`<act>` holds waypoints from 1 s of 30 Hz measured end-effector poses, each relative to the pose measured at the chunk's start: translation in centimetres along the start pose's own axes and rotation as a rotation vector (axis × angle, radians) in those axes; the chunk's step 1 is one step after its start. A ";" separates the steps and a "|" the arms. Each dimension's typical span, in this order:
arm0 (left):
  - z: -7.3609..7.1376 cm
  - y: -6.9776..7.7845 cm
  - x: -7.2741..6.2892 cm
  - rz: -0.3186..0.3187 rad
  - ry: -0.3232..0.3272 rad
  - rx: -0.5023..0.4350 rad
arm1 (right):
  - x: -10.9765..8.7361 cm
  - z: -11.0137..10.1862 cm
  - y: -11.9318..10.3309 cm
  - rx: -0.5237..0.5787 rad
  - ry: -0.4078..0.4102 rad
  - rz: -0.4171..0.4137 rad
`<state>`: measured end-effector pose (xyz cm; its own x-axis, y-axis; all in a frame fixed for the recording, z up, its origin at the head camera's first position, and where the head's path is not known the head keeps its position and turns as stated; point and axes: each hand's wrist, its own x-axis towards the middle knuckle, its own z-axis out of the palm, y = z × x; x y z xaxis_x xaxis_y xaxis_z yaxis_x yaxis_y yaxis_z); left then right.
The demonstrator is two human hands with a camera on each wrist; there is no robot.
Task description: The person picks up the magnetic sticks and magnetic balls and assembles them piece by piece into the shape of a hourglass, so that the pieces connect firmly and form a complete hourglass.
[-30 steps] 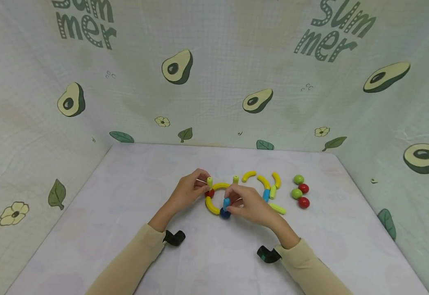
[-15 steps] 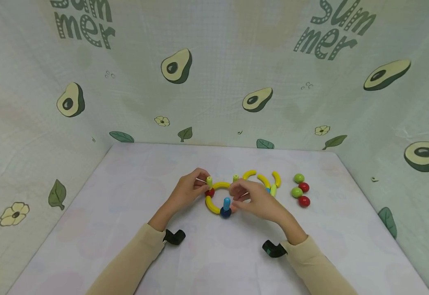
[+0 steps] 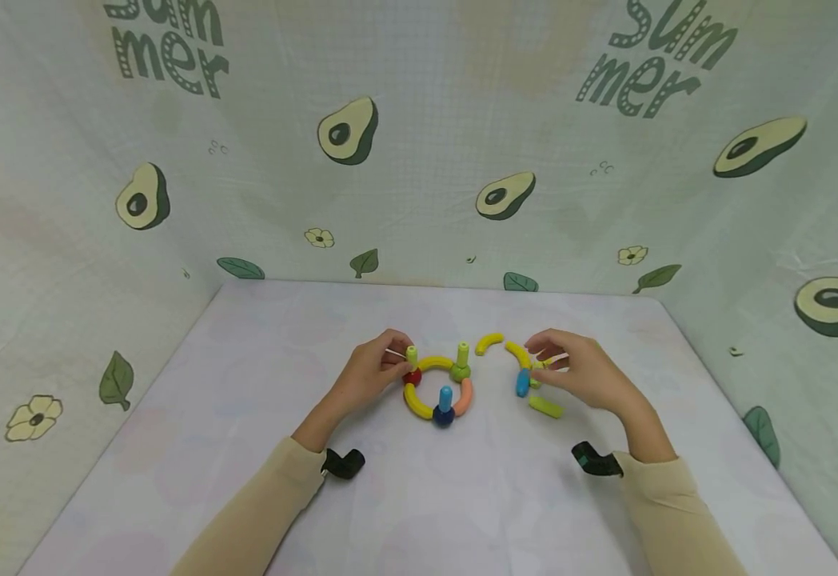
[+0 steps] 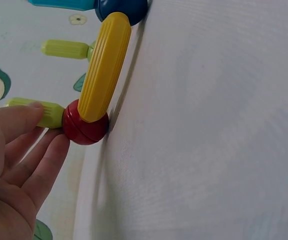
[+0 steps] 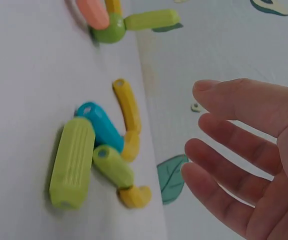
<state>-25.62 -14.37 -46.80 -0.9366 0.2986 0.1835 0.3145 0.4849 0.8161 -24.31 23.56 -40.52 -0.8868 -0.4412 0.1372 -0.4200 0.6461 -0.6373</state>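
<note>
My left hand [image 3: 372,370] pinches an upright light green rod [image 4: 51,116] that stands on a red ball [image 4: 85,122], its fingertips right by the ball. That ball belongs to a ring on the table, along with a navy ball [image 3: 444,416], a green ball [image 3: 460,373], two yellow curved rods [image 3: 419,403] and a pink curved rod [image 3: 466,396]. A blue rod [image 3: 445,397] rises from the navy ball, another green rod [image 3: 463,354] from the green one. Holding nothing, my right hand [image 3: 592,374] hovers with loosely bent fingers over loose pieces, partly hiding them in the head view.
Right of the ring lie a loose blue rod [image 5: 101,127], light green rods [image 5: 73,162] and several yellow curved rods [image 5: 127,106]. Behind the table [image 3: 390,496] hangs a cloth [image 3: 419,160] printed with avocados.
My right hand has let go of the blue rod on the navy ball and moved right, over the loose pieces. My left hand keeps its hold on the green rod.
</note>
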 end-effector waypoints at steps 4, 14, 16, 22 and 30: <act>0.0 0.1 -0.1 -0.006 0.007 0.000 | -1.6 -1.2 1.7 -0.077 0.007 0.034; 0.0 0.3 -0.1 -0.008 0.006 0.003 | -5.4 -3.0 6.3 -0.198 0.036 0.016; 0.0 0.4 -0.1 -0.006 0.004 0.005 | -5.9 -3.1 6.6 -0.214 0.037 0.027; -0.1 0.3 0.0 -0.007 0.003 0.012 | -6.6 -3.1 7.2 -0.229 0.008 0.044; -0.1 0.5 -0.1 -0.011 -0.005 0.006 | -7.0 -2.5 7.6 -0.231 -0.018 0.051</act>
<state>-25.38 -14.26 -46.31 -0.9392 0.2973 0.1720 0.3053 0.4932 0.8146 -21.81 33.09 -44.42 -0.9052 -0.4144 0.0943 -0.4098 0.7922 -0.4522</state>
